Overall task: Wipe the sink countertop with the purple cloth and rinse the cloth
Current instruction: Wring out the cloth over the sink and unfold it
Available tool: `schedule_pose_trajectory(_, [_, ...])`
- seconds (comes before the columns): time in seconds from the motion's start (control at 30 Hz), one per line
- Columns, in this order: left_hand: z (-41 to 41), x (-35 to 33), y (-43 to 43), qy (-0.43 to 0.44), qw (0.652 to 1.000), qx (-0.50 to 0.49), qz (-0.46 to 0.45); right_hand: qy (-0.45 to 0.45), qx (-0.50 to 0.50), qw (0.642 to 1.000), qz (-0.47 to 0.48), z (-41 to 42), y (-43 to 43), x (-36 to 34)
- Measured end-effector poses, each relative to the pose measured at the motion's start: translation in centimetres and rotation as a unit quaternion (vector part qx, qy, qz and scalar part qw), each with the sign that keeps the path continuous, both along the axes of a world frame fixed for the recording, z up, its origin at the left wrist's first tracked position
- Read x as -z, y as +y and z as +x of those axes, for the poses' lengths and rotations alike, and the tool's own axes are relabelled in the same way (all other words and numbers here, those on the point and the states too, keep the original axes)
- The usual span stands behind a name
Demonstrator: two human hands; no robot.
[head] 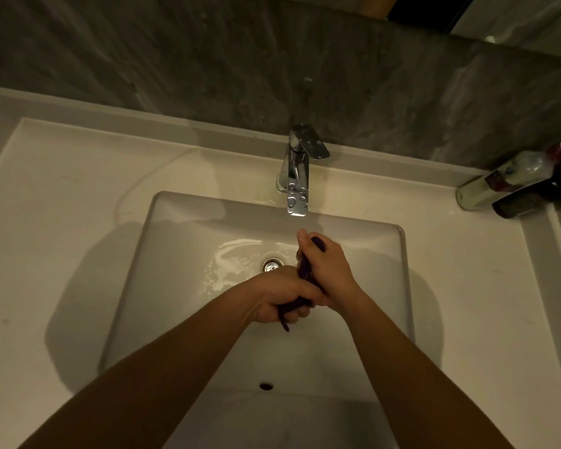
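Over the white rectangular ceramic basin [399, 286], the person holds the twisted purple cloth [306, 270] bunched into a short rope between both hands, just below and in front of the chrome single-lever faucet [298, 176]. The left hand [280, 298] is closed around the near end of the cloth, with a thin tail of fabric hanging below the fist, and the right hand [326, 265] is closed around the far end, a purple tip showing above the knuckles. The two fists touch. This looks like the wringing part of the rinse, and no stream from the spout can be made out. To do it well, the hands should turn against each other while staying low over the basin, so the squeezed water falls near the round metal drain [271, 264] and not onto the wiped top; shifting the grip along the cloth and twisting again would clear the middle, which is hidden between the palms. A thin film of water lies on the basin floor around the drain. The pale cream surface [62, 222] around the basin carries a faint curved wet mark left of the faucet. At its far right corner two bottles, one clear and one dark [499, 192], stand close together. Behind runs a dark grey stone-look wall [208, 59], and the light is dim and warm.
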State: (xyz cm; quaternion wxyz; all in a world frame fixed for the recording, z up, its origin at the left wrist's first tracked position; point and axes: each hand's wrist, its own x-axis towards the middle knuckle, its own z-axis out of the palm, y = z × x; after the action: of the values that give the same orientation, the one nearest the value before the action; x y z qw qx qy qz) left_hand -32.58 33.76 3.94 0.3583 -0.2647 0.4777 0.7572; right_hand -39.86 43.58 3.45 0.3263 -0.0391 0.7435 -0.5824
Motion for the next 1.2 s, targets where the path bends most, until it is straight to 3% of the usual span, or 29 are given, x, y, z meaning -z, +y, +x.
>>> schedule_pose_trajectory(0.3, [-0.1, 1.8, 1.3, -0.004, 0.986, 0.015, -0.164, -0.048, 0.0, 0.989, 0.137, -1.0, -1.9, 2.7])
schedule_pose_trajectory(0.43, [0.5, 2.4, 2.1, 0.058, 0.944, 0.08, -0.315, -0.105, 0.011, 0.971, 0.216, -0.7, -1.9, 4.5])
schedule_pose_trajectory(0.53, [1.1, 3.6, 2.2, 0.111, 0.914, 0.126, -0.37, -0.105, -0.024, 0.964, 0.244, -0.3, -1.7, 4.8])
schedule_pose_trajectory(0.63, [1.7, 4.3, 0.8, 0.05, 0.964, 0.07, -0.25, -0.152, -0.045, 0.97, 0.182, 0.0, -0.4, 4.0])
schedule_pose_trajectory(0.7, [2.5, 3.6, 0.1, 0.011, 0.995, -0.025, -0.1, -0.252, -0.038, 0.965, 0.067, -0.4, 1.4, 3.1])
schedule_pose_trajectory(0.77, [3.6, 2.4, 0.1, 0.002, 0.994, -0.102, 0.029, -0.311, -0.024, 0.948, -0.065, -0.9, 3.5, 2.5])
schedule_pose_trajectory(0.9, [4.7, -0.4, 2.2, -0.034, 0.937, -0.198, 0.286, -0.357, -0.083, 0.889, -0.274, -0.6, 4.8, 2.5])
schedule_pose_trajectory(1.0, [4.6, -1.9, 4.4, -0.055, 0.871, -0.323, 0.366, -0.349, -0.119, 0.845, -0.387, 0.6, 3.5, 1.4])
schedule_pose_trajectory(1.1, [4.8, -1.7, 4.8, -0.009, 0.852, -0.293, 0.433, -0.332, -0.072, 0.862, -0.375, 0.7, 2.7, -0.4])
schedule_pose_trajectory(1.2, [4.6, -1.7, 3.5, 0.007, 0.882, -0.211, 0.421, -0.298, -0.042, 0.919, -0.256, 0.1, 1.8, -2.2])
